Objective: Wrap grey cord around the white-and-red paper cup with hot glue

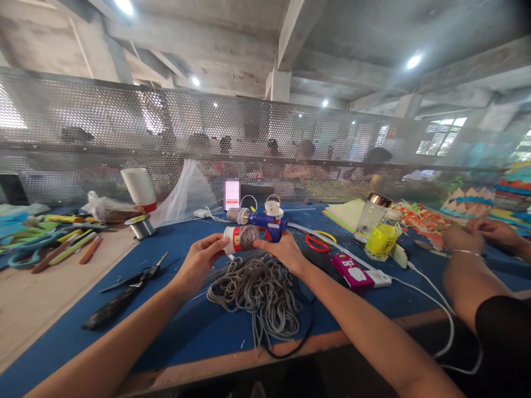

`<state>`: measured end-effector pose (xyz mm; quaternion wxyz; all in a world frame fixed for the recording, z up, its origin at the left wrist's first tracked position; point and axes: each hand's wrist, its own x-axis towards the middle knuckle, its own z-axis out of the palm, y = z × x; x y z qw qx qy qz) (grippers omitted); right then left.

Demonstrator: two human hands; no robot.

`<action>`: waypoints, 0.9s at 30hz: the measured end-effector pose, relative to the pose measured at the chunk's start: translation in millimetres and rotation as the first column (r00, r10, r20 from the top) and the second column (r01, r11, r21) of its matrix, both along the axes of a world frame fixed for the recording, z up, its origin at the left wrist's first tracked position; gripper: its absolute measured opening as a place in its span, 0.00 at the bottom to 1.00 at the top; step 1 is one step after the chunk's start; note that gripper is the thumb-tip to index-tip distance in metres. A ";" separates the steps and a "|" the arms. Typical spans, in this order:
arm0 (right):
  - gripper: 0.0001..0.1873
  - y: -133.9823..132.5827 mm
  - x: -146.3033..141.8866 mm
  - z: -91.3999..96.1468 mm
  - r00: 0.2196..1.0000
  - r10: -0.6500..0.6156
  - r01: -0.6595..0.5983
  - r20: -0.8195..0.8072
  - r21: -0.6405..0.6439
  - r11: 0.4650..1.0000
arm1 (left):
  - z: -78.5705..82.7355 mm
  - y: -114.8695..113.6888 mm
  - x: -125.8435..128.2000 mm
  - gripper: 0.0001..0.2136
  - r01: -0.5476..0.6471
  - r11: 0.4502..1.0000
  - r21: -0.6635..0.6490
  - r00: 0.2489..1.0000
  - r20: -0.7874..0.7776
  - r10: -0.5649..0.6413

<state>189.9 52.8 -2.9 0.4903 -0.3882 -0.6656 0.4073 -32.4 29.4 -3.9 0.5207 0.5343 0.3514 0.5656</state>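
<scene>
My left hand grips the white end of a paper cup, which lies on its side in the air. Grey cord is wound around the cup's other half. In my right hand is a blue glue gun, its nozzle pointing left above the cup. The right thumb presses against the wound cord. Below both hands a loose heap of grey cord rests on the blue table mat. Behind the cup stand a cord-wrapped cup and a small pale basket with a handle.
Black-handled scissors and a wire spool lie left, near stacked paper cups. To the right are red-handled scissors, a magenta box, a yellow liquid bottle and a glass jar. A co-worker's hands work far right.
</scene>
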 end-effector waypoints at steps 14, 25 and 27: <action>0.19 2.1 3.9 2.4 0.996 -0.004 0.007 -0.091 0.036 0.999 | -5.8 1.2 -1.5 0.06 0.049 0.997 -0.056 0.995 -0.083 -0.053; 0.20 0.4 3.2 1.8 0.986 0.131 -0.139 -0.103 -0.071 0.988 | 2.0 -9.3 3.1 0.08 0.100 0.995 -0.026 0.962 -0.252 -0.103; 0.20 2.1 2.5 -0.6 0.988 0.110 -0.118 -0.111 -0.072 0.990 | 2.1 -9.5 3.6 0.08 0.109 0.994 -0.020 0.958 -0.266 -0.111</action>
